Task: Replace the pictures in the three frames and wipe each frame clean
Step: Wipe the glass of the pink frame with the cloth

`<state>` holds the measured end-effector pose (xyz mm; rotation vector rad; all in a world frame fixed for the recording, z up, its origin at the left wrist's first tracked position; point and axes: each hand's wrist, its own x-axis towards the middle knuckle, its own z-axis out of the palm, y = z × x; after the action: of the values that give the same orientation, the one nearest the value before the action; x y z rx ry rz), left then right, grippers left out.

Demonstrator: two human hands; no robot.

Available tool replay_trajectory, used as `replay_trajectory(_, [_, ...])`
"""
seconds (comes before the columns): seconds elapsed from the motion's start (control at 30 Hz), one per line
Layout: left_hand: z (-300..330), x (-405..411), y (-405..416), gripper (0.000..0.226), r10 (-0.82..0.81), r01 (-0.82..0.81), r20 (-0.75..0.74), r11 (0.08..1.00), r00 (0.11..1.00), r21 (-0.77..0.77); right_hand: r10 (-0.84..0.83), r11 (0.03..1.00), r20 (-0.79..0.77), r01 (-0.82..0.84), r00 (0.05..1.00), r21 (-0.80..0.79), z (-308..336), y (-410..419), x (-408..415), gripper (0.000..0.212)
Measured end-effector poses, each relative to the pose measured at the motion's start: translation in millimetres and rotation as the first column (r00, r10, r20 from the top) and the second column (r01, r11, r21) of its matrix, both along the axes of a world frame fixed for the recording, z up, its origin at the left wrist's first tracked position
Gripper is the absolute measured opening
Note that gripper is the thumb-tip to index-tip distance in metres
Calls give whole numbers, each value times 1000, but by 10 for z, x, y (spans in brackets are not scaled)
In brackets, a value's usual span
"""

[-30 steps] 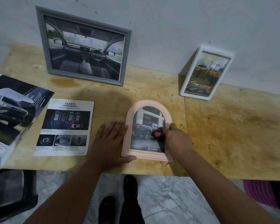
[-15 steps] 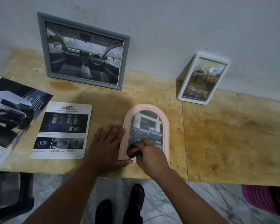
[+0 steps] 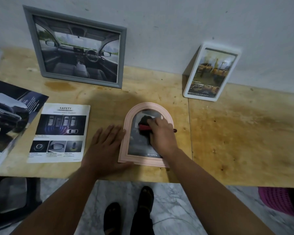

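We wipe the glass of the arched pink frame while our other hand pins it down.

Well to the left of our fingers a car brochure (image 3: 10,116) and a safety leaflet (image 3: 59,133) lie flat, probably the removed prints set aside. Our left hand (image 3: 107,148) lies with fingers straight and spread, fingertips against the left rail of the pink frame (image 3: 126,143), thumb along its bottom edge, so it cannot slide on the plywood table (image 3: 236,141). Our right hand (image 3: 161,133) curls round a dark cloth with a red part (image 3: 143,127), pressing it on the upper glass. Beyond our fingers, the grey frame (image 3: 122,56) and white frame (image 3: 210,72) lean on the wall, out of the way.
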<state>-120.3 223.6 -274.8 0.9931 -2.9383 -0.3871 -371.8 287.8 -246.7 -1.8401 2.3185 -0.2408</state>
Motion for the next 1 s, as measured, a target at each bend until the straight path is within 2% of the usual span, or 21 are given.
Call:
replay_trajectory(0.17, [-20,-10,4,116,-3,3,-9,1000,1000,-7,76,989,227,-44,971,-141,-81,329,214,57])
replay_trajectory(0.27, [-27,-11,-1,115,-4,4,-5,1000,1000,-5,177,978,310,-133,934,-159,-107,563,393,51])
replay_trajectory(0.37, [-15,-18,-7,116,-11,11,39,1000,999,9,224,974,340,-226,913,-33,23,580,406,50])
replay_trajectory(0.43, [0,-23,-10,117,-9,6,84,999,996,41,140,967,440,-218,887,130,204,473,319,51])
replay_trajectory(0.5, [23,-33,-5,117,4,-14,117,996,993,90,7,973,545,-131,838,188,386,419,208,48])
replay_trajectory(0.57, [72,-65,13,117,17,-35,143,992,990,122,-151,986,682,60,715,156,581,468,84,36])
replay_trajectory(0.6, [104,-85,27,118,24,-47,161,989,987,141,-236,971,762,185,603,154,663,530,-5,29])
replay_trajectory(0.63, [150,-110,34,121,34,-64,182,985,983,160,-326,930,824,311,463,193,760,611,-109,25])
replay_trajectory(0.7, [233,-165,19,131,53,-103,237,974,970,204,-473,803,855,504,213,318,883,803,-375,21])
replay_trajectory(0.8, [378,-274,41,133,87,-162,298,958,951,237,-553,644,833,624,-21,443,922,1125,-831,13])
replay_trajectory(0.87, [469,-323,119,123,109,-207,328,937,938,281,-603,581,794,639,-79,505,868,1271,-1100,16])
replay_trajectory(0.9, [498,-335,160,122,118,-227,338,926,934,303,-630,565,772,637,-78,525,834,1325,-1199,17])
replay_trajectory(0.93, [519,-337,211,122,126,-244,348,916,929,318,-653,561,755,632,-60,535,773,1371,-1282,16])
replay_trajectory(1.0, [546,-348,313,121,152,-280,364,901,919,332,-698,569,715,634,35,524,642,1448,-1393,12])
